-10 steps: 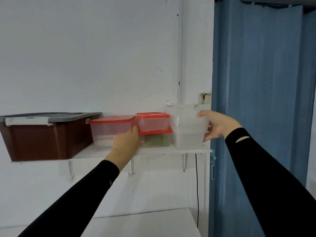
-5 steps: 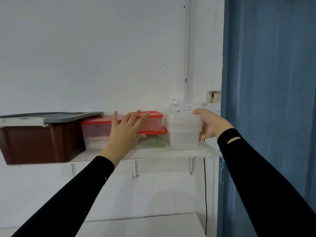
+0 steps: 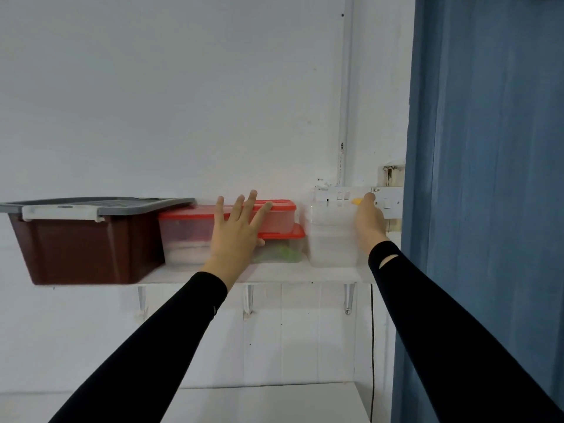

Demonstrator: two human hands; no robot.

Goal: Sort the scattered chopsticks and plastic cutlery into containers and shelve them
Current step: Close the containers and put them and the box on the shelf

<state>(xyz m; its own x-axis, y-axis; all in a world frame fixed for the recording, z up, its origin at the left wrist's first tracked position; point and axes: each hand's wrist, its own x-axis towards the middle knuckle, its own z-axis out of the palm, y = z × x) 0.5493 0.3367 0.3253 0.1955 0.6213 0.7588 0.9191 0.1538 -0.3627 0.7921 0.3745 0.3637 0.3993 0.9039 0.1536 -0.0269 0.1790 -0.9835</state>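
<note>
Now, across mid-frame your shelf (image 3: 283, 274) carries one brown bin (image 3: 85, 248) at left, three red-lidded boxes (image 3: 186, 236) lying lengthwise at centre, two of them stacked, and one upright clear tub (image 3: 332, 239) at right. Your left hand (image 3: 235, 236), fingers spread, presses the boxes; your right hand (image 3: 369, 227) lies against the tub's side, grip hidden

Nothing legible; tiny print on the wall conduit (image 3: 345, 117) is too small to read
</note>
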